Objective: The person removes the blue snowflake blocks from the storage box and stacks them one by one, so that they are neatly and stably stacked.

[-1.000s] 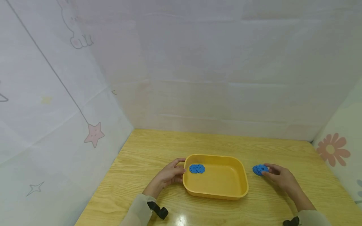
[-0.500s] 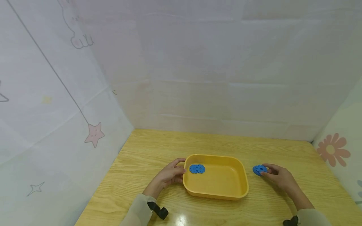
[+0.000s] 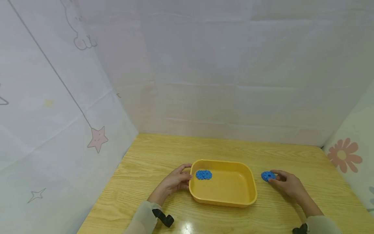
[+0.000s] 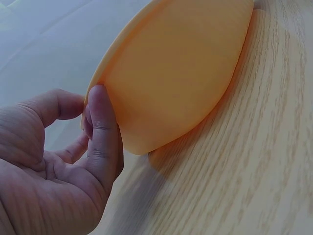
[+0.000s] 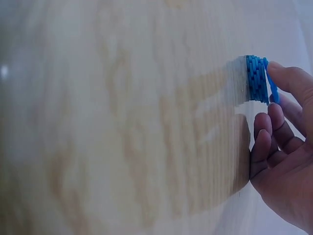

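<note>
At the left end of the yellow tray (image 3: 223, 205), my left hand (image 3: 176, 179) grips the rim; the left wrist view shows its fingers (image 4: 101, 122) against the orange-looking wall. Two blue notched plastic discs (image 3: 203, 175) lie overlapping inside the tray, at its left. Right of the tray, my right hand (image 3: 287, 183) pinches the top disc (image 5: 272, 85) between thumb and fingers, over a stack of blue notched discs (image 5: 255, 78) on the table. That top disc is tilted, with a narrow gap to the stack along one side.
The wooden table (image 3: 222, 148) carries the tray and the stack. White printed cloth (image 3: 193, 81) hangs behind it and at both sides. Black wrist straps (image 3: 163, 217) sit on both sleeves.
My right hand has shifted slightly left, bringing the pinched disc from the stack's right side to over it. The left hand and tray have stayed put.
</note>
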Demonstrator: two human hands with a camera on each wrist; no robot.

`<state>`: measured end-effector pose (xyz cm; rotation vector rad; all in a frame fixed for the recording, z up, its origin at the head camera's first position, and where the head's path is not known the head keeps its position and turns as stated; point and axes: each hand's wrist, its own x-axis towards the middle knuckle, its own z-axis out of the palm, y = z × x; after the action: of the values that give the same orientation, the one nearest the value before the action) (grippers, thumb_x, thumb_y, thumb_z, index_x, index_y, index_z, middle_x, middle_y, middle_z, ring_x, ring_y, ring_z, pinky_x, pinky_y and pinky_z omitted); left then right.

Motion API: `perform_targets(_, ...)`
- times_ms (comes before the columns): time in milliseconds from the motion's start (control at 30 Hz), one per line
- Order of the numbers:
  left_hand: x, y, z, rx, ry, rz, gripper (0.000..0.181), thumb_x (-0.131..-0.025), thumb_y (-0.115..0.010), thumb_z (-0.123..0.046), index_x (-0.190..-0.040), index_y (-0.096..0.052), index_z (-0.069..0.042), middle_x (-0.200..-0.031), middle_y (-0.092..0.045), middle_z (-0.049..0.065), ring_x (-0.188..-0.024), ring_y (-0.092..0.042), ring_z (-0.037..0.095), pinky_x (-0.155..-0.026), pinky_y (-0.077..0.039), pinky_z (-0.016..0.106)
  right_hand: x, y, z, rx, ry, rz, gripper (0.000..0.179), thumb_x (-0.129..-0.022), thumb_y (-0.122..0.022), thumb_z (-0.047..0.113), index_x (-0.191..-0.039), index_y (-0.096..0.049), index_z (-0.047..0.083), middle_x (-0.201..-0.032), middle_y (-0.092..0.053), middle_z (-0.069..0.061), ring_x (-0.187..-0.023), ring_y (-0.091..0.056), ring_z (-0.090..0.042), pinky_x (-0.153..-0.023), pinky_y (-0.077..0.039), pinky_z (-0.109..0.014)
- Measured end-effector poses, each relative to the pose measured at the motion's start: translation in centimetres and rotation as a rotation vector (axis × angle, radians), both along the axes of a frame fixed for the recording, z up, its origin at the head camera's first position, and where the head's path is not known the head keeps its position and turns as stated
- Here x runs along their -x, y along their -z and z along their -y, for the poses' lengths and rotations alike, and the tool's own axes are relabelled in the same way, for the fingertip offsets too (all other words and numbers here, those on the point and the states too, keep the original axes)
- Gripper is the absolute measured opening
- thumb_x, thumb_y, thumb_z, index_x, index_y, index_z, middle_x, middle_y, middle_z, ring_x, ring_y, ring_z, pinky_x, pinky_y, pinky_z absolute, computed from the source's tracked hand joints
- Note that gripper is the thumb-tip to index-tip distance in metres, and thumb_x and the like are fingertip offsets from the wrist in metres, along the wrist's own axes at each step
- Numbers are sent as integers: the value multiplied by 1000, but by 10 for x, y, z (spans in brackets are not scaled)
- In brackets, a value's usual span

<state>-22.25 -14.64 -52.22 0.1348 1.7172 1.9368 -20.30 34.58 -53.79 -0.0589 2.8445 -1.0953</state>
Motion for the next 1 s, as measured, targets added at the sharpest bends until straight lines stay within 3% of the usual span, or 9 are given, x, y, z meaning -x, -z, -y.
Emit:
perform_targets(300, 0, 0, 0, 7, -4, 5, 63, -96, -65, -8, -153, -39, -11, -111, -65, 20, -72, -67, 14, -62, -59, 27, 1, 0, 0, 3, -15, 3, 64, -94, -70, 42, -138, -58, -3, -97, -61, -4, -84, -52, -15, -72, -49, -29)
perform_targets(733, -1, -1, 0, 5, -8, 13, 64, -95, -66, -8, -153, -39, -12, -107, -65, 17, -72, -67, 15, -63, -59, 29, 3, -1, 1, -29, -23, 6, 64, -95, -70, 43, -137, -57, -3, -98, -60, -4, -88, -53, -19, -77, -51, -37)
perform_targets(1000, 0, 0, 0, 4, -5, 8, 64, -96, -65, -8, -153, -38, -12, -106, -66, 16, -72, -67, 15, -63, -59, 29, 4, 2, 0, -32, -13, 11, 65, -95, -70, 44, -138, -57, -2, -100, -60, -4, -89, -53, -18, -78, -50, -37)
